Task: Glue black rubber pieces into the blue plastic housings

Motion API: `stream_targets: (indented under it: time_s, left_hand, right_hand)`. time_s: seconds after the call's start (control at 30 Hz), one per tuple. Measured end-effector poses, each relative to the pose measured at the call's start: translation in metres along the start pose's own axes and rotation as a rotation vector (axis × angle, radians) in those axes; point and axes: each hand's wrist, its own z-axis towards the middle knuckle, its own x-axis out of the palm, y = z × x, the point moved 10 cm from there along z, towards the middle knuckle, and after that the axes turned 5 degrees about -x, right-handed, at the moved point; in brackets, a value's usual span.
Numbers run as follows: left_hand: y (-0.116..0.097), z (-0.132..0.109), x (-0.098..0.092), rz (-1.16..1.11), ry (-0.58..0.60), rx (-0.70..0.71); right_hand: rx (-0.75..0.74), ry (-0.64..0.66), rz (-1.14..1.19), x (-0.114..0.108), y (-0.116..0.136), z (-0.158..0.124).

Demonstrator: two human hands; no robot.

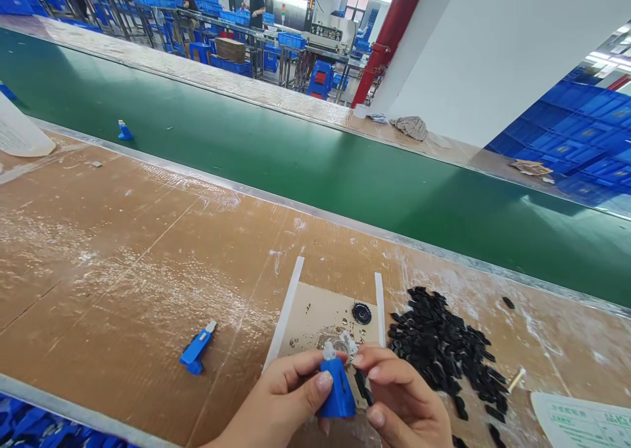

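Note:
My left hand (280,402) pinches a blue plastic connector housing (338,390) with a white tip, holding it upright over a square of cardboard (315,320). My right hand (407,402) is close beside it, its fingers shut on a small black plastic piece (363,385) at the housing's side. A heap of similar black pieces (444,349) lies just right of my right hand. On the cardboard sit a black ring (361,313) and a clear, shiny lump (338,346). Another blue housing (196,347) lies on the brown work surface (113,257) to my left.
A green conveyor belt (315,165) runs beyond the bench, carrying a blue part (125,131). White strips (284,313) flank the cardboard. Printed paper (579,422) lies at lower right, blue crates (29,425) at lower left. Co-workers (256,1) stand far back.

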Motion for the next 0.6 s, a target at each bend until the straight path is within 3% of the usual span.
stream_targets:
  time_s: [0.43,0.6]
  left_hand:
    - [-0.005,-0.003,0.003,0.005,0.018,0.012]
    - [0.000,0.000,-0.002,-0.047,-0.022,-0.014]
  right_hand:
    - [0.021,0.080,-0.133,0.008,0.007,0.007]
    - [-0.068,0.120,-0.276,0.011,0.017,0.008]
